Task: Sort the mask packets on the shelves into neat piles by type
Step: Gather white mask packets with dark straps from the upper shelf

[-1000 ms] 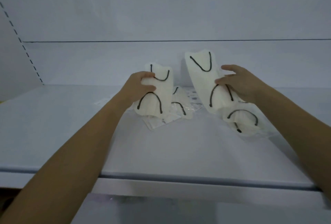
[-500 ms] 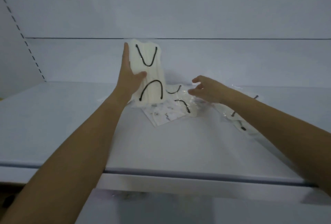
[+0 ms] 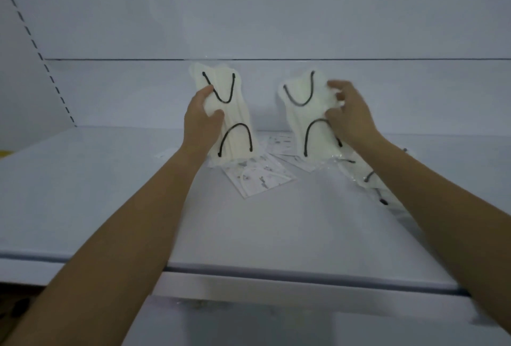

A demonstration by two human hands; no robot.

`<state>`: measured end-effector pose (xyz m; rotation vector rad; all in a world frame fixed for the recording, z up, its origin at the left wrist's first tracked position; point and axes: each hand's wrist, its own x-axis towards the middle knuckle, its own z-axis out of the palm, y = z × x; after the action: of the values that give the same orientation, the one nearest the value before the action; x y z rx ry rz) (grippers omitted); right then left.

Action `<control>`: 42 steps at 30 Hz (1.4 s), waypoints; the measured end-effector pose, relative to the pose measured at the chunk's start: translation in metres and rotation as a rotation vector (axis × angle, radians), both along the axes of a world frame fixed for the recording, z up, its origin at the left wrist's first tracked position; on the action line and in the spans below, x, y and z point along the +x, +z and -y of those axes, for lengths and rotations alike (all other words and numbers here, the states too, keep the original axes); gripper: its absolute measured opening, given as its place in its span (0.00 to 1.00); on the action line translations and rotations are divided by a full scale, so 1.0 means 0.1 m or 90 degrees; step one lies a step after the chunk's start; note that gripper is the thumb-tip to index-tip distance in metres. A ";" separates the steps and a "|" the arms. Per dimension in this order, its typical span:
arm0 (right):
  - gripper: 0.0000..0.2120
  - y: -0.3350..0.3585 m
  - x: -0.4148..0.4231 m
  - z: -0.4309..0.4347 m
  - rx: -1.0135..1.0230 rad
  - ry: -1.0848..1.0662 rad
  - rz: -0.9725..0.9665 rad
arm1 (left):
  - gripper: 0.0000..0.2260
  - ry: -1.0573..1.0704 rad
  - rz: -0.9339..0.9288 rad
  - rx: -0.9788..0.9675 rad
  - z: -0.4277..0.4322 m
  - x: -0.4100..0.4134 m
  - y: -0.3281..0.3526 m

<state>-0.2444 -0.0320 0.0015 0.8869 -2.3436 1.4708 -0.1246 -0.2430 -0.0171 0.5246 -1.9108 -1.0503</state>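
Observation:
My left hand grips a clear packet of white masks with black ear loops, held upright above the shelf. A second packet of the same kind stands upright in my right hand, a little to the right. Flat printed mask packets lie on the shelf below and between the two. Another packet with black loops lies on the shelf under my right forearm, partly hidden.
The white shelf runs wide to the left and toward its front lip. A back wall panel rises close behind the packets. A dashed slot strip runs down the left upright.
My right hand, which was reaching empty toward the pile, now holds a white packet lifted upright. The left hand still holds its packet upright, shifted slightly right.

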 end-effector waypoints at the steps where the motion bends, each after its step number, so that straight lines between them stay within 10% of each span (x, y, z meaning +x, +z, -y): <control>1: 0.25 0.06 0.02 -0.05 -0.077 0.021 0.012 | 0.20 -0.006 -0.004 0.013 -0.02 0.00 0.01; 7: 0.22 -0.01 0.25 0.01 -0.190 0.117 0.117 | 0.33 -0.271 0.009 0.205 -0.41 -0.03 0.11; 14: 0.25 0.24 -0.10 -0.51 0.224 0.206 -0.007 | 0.36 -0.226 0.051 0.015 -0.45 -0.04 -0.06; 22: 0.29 0.11 -0.27 -0.73 0.646 0.204 0.192 | 0.37 -0.236 0.062 0.019 -0.44 -0.04 -0.07; 37: 0.35 -0.03 -0.28 -0.60 0.625 -0.001 0.073 | 0.34 -0.204 0.080 0.001 -0.41 -0.07 -0.11; 42: 0.38 0.16 -0.22 -0.75 0.639 0.105 0.242 | 0.31 -0.182 0.055 -0.042 -0.44 -0.04 -0.08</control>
<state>-0.2668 0.0435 0.0179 1.0637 -3.4165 0.4142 -0.1286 -0.1989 -0.0249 0.2672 -2.1342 -1.1562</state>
